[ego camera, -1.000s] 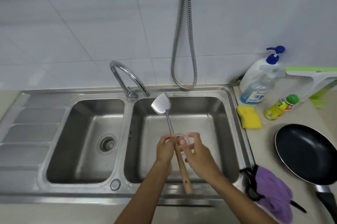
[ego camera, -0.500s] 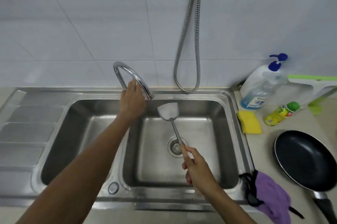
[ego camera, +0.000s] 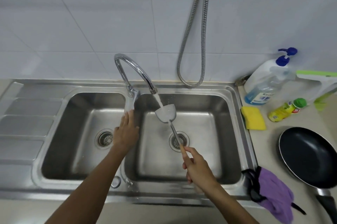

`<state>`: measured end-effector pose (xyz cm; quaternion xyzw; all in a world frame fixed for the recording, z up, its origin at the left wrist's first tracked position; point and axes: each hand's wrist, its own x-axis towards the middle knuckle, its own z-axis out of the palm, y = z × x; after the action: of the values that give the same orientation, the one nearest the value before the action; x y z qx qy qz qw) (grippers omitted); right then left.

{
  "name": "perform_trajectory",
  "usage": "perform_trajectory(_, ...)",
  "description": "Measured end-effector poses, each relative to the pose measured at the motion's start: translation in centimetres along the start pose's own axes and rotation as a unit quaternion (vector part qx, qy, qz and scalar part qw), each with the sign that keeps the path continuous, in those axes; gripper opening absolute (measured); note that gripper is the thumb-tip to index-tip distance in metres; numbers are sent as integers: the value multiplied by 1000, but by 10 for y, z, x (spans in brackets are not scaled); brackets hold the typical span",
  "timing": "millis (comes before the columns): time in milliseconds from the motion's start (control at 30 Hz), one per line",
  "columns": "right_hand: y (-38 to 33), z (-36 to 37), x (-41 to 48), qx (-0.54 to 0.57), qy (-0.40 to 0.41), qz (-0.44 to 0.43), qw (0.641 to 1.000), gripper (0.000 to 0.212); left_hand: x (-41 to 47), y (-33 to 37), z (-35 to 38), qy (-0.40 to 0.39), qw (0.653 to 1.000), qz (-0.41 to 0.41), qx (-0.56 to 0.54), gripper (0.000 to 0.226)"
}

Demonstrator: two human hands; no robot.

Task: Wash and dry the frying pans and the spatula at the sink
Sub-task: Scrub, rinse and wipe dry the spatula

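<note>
Grips the spatula (ego camera: 166,114) by its handle in the right hand (ego camera: 197,168) over the right basin of the sink (ego camera: 244,141); leaves the black frying pan (ego camera: 310,154) on the counter alongside; rests the left hand (ego camera: 125,133), fingers straight, seemingly against the blurred tap lever (ego camera: 131,103); holds the blade under running water from the faucet (ego camera: 141,72)

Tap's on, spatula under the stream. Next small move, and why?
Probably move the left hand from the tap lever to the spatula blade and rub it clean. Water from the faucet lands on the blade, the right hand grips the handle over the right basin, and the left hand, fingers straight, holds nothing.
</note>
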<state>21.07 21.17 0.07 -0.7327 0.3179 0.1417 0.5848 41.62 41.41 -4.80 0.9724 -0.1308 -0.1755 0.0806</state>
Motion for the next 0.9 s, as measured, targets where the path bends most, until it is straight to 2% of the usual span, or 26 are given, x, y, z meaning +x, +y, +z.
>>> perform_trajectory(100,1,2,2,1,-6,6,1000,34,-19,-4,14,-16,999,-27,3,78)
perform_trajectory(267,2,2,3,-2,-10,17,1000,34,-37,-18,40,-22,998,-12,50,80)
perform_trajectory(433,15,-10,-7,-4,-14,22,1000,26,-39,-17,41,-16,999,-15,47,78)
perform_trajectory(600,5,-20,9,-32,-4,11,999,32,-38,-18,39,-24,999,-14,37,76)
perform_trajectory(767,-3,-13,-5,-40,-38,-19,998,19,-37,-22,37,-25,999,-6,21,74)
perform_trajectory(900,8,-23,-10,-33,-34,8,999,27,-39,-21,37,-19,999,-4,28,74)
